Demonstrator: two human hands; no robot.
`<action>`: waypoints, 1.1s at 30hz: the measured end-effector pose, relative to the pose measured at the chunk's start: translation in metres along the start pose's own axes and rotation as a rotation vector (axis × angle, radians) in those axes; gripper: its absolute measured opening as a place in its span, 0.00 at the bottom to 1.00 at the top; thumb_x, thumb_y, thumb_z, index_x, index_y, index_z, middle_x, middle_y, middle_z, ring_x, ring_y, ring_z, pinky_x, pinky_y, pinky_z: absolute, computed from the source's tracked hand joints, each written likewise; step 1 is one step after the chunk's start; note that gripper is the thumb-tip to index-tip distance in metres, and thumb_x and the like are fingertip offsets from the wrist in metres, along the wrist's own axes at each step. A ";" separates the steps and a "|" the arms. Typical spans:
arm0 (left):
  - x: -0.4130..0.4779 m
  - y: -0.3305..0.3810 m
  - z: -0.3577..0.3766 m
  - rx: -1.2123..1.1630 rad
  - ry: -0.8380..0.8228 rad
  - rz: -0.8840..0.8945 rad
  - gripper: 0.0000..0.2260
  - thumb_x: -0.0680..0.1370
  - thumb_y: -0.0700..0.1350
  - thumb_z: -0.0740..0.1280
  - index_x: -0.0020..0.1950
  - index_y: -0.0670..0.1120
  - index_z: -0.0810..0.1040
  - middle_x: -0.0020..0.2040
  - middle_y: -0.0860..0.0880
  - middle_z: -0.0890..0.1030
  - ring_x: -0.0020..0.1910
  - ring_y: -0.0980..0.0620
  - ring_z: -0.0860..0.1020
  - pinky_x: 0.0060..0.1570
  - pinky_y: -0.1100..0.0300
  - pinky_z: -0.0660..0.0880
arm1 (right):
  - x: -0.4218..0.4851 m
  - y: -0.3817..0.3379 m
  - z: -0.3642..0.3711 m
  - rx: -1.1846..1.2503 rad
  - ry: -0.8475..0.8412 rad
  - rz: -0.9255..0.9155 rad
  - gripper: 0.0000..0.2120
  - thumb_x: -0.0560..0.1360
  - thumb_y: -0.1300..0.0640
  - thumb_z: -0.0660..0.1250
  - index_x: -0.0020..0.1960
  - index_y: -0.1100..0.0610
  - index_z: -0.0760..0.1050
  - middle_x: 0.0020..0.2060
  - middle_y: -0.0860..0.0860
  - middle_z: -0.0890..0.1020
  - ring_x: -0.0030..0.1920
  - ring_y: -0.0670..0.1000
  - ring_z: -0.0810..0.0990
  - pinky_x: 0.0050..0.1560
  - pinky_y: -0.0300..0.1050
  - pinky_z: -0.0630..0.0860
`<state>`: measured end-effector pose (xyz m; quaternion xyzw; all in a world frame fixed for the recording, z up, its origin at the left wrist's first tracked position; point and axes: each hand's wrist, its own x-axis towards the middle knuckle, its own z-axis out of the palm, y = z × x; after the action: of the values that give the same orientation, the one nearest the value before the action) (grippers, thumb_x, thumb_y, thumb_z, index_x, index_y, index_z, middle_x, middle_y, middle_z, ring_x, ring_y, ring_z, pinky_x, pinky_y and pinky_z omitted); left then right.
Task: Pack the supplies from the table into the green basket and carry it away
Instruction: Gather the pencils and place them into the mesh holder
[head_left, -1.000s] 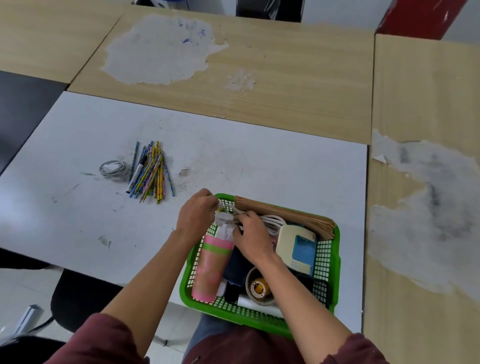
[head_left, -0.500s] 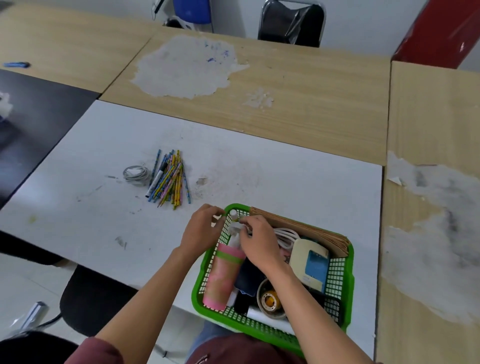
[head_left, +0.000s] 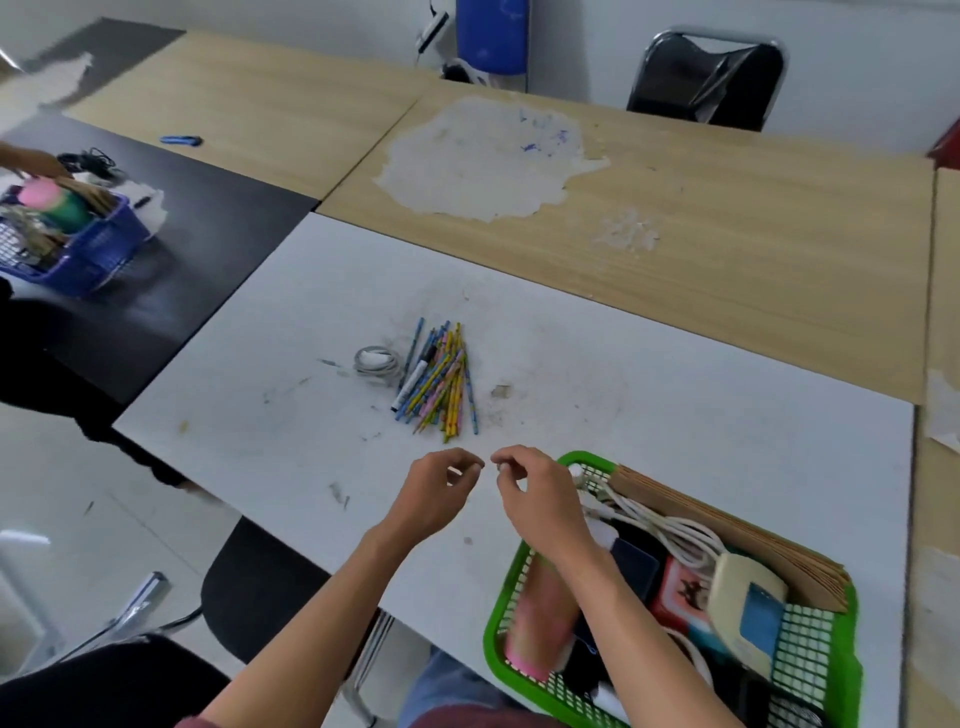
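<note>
two hands: left hand (head_left: 434, 493), right hand (head_left: 540, 501) over desk (head_left: 675, 415), just apart
grip: both curled, hold unclear
pencils (head_left: 441, 379): heaped beyond
green basket (head_left: 584, 460): under right forearm

Camera count: one, head-mounted, wide-angle. It sits above the near edge of the white table (head_left: 675, 415), faces forward across it and is tilted down. Range is close: the left hand (head_left: 434, 496) and right hand (head_left: 543, 501) fill the foreground over the table's near edge. The green basket (head_left: 582, 458), at the table's near right corner, is cut off by the frame's bottom edge. Beyond the table's far edge lie a wooden tabletop (head_left: 727, 249) and a black chair (head_left: 706, 78).
</note>
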<state>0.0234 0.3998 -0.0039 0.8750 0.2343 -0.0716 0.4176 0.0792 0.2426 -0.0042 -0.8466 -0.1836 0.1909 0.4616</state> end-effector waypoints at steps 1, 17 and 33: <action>0.002 -0.007 -0.005 -0.001 -0.012 -0.016 0.07 0.80 0.46 0.66 0.53 0.49 0.84 0.47 0.54 0.84 0.40 0.62 0.80 0.37 0.73 0.72 | 0.006 -0.002 0.007 -0.004 0.001 0.017 0.10 0.81 0.59 0.62 0.56 0.53 0.81 0.49 0.45 0.83 0.48 0.43 0.79 0.48 0.33 0.74; 0.113 -0.090 -0.095 0.335 0.094 -0.042 0.20 0.76 0.44 0.69 0.67 0.49 0.72 0.66 0.45 0.71 0.62 0.42 0.72 0.56 0.47 0.74 | 0.120 -0.051 0.109 -0.024 -0.028 0.272 0.09 0.80 0.59 0.64 0.54 0.53 0.82 0.42 0.45 0.81 0.39 0.38 0.77 0.33 0.27 0.69; 0.192 -0.109 -0.108 0.517 -0.067 -0.119 0.31 0.74 0.31 0.64 0.70 0.56 0.63 0.67 0.42 0.63 0.57 0.34 0.70 0.43 0.50 0.71 | 0.101 -0.058 0.121 0.098 -0.012 0.468 0.09 0.81 0.58 0.63 0.53 0.48 0.80 0.43 0.42 0.81 0.42 0.43 0.80 0.39 0.35 0.74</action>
<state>0.1336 0.6092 -0.0725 0.9344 0.2453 -0.1827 0.1827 0.0988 0.4075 -0.0312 -0.8415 0.0243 0.3064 0.4444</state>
